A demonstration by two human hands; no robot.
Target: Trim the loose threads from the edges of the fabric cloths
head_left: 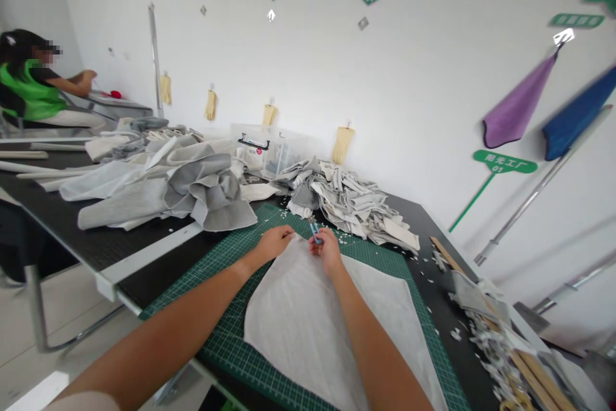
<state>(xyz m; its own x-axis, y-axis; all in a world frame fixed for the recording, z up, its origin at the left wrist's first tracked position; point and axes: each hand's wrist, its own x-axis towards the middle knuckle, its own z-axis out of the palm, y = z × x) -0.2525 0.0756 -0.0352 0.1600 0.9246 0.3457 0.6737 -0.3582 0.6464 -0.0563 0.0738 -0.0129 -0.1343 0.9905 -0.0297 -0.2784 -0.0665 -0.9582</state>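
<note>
Head camera view: a person's right hand [328, 252] closes its grip on small blue-handled scissors [314, 232] at the top corner of a pale grey fabric panel [308, 327], which lies flat on a green cutting mat [368, 258]. The left hand [273, 243] rests just beside the scissors on that corner; whether its grip is open or closed cannot be told. The mat sits on a black work surface [81, 238] strewn with white scraps [455, 334], between a heap of grey fabric pieces [346, 199] and a mound of trimmings [495, 350]. A co-worker [29, 87] in a green vest sits at far left, arm extended.
</note>
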